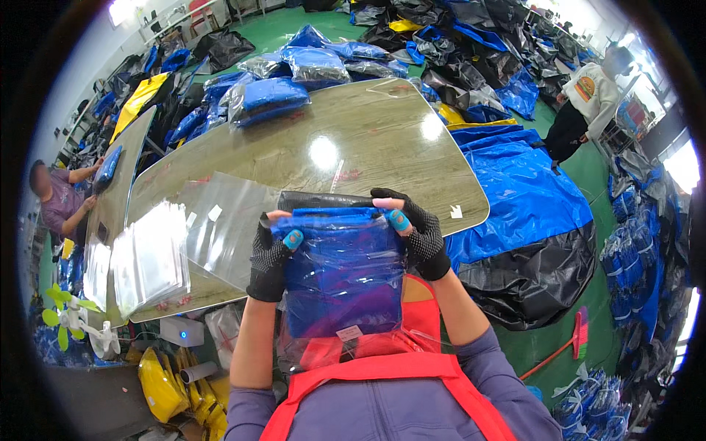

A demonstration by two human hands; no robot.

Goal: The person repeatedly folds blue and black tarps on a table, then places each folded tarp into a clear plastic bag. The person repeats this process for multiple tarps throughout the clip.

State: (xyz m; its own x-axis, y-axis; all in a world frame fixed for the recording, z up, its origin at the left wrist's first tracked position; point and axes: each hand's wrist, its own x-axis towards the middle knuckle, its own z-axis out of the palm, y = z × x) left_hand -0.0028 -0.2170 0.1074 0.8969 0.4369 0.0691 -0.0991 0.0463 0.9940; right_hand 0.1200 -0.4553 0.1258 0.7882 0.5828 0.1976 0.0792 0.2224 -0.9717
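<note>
I observed the left grip (271, 256) and right grip (421, 234) pinching opposite upper corners of the bagged blue bundle (344, 275), presumably keeping its top edge taut.

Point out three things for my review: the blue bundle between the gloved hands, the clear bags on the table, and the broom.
Blue bundle (344, 275): head view, middle of its front face.
Clear bags (151, 259): head view, shiny top surface.
Broom (580, 333): head view, its bristle head.

Here's the wood-grain table (382, 147), clear plastic bags (151, 257) spread across its left, a wrapped blue bundle (272, 95) at the far edge!
</note>
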